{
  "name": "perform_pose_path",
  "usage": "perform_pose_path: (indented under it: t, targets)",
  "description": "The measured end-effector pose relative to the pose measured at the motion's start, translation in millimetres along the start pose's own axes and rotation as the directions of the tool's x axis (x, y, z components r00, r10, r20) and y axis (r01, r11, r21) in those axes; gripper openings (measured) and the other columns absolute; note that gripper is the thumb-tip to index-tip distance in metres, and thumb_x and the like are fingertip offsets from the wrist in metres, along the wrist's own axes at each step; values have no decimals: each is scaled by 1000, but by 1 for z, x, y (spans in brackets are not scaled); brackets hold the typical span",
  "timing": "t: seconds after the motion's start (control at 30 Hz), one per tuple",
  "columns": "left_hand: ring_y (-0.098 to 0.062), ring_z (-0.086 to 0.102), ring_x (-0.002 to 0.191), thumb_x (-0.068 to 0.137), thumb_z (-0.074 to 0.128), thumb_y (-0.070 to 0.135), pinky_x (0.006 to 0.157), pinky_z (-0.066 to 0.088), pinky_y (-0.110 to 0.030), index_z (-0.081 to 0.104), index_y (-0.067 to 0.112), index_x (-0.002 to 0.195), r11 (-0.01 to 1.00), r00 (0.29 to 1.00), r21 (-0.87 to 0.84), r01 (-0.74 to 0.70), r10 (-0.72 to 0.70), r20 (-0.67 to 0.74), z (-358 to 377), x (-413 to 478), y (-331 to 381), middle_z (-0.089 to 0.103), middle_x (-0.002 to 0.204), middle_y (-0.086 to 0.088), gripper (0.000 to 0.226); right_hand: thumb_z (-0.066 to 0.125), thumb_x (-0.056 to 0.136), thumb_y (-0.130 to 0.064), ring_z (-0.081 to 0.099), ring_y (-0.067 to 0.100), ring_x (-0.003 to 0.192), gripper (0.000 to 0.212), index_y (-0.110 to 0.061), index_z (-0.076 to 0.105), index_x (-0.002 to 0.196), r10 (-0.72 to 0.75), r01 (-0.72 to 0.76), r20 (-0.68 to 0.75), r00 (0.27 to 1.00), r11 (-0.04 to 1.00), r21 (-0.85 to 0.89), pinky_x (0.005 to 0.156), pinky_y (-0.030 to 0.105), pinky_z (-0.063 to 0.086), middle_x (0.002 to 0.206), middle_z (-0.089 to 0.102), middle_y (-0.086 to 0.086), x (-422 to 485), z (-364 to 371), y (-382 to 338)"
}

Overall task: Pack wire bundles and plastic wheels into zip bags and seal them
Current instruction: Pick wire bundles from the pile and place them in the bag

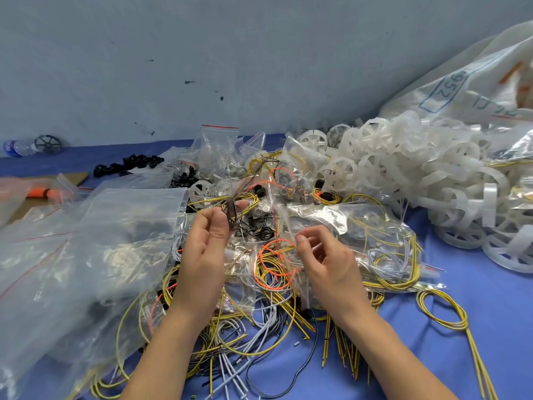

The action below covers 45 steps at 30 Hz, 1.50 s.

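— While both hands are raised over the table (476, 327), what does the left hand (202, 255) hold?

— A thin dark wire bundle (232, 210). It is pinched between thumb and fingers and stands roughly upright above the clutter.

— And the right hand (326, 261)?

— Its fingers are curled inward. Thumb and forefinger pinch the edge of a small clear zip bag (285, 226), which is near the bundle but not touching it. The film is blurred, so I cannot tell whether its mouth is open.

— Where is the rest of the stock?

— The plastic wheels (403, 168), white and translucent, lie heaped at the right rear of the table against a large printed sack (476, 82). Loose yellow wires (441, 313), grey wires (259, 336) and an orange wire loop (274, 264) lie tangled under and in front of both hands. A filled bag (389, 246) with coiled wire inside lies flat just right of the right hand.

— The left side?

— Large clear bags (115, 241) overlap one another there. Black rings (129, 166) lie in a cluster behind them. A water bottle (17, 147) lies on its side at the far left, near the wall.
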<state>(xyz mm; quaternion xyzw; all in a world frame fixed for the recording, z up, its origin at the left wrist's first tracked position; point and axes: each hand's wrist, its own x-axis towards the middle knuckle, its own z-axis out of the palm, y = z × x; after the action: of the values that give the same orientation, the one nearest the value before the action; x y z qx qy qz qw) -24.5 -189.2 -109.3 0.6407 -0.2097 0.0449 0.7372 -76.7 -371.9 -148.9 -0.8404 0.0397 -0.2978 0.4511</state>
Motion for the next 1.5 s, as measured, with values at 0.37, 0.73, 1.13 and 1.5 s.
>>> perform_pose_path:
  t: [0.37,0.73,1.13,1.5]
  targets:
    - [-13,42,40,90,52,39,45,46,-28,55,14,90,705,782,-344,621,-529,328,10,-2,8,63,76,-9,25,38,100,-49,65,11,98,35,-36,67,116,172,-89,-111,979,844,530,79,21,50,109,70,-5,4,-6,-14]
    - [-9,30,35,97,45,49,39,22,-16,62,20,90,877,868,36,480,-480,129,15,-4,2,60,62,-6,34,42,99,-57,58,2,118,43,-35,59,132,-145,133,81,986,982,136,95,25,48,121,66,-18,1,-16,-16]
    - [-1,61,64,89,61,45,59,45,-10,66,33,97,942,980,322,93,-145,140,20,-10,-3,68,72,15,15,34,104,-44,60,14,93,42,-21,65,120,-188,221,165,968,952,-209,80,36,49,102,64,-9,-5,-1,-15]
    - [-10,17,41,83,63,55,40,16,-16,70,27,102,985,986,55,162,-163,25,11,-5,-1,27,47,8,34,31,105,-39,49,13,74,32,-27,60,98,-201,209,59,978,914,-347,70,32,38,88,55,-14,-3,-6,-13]
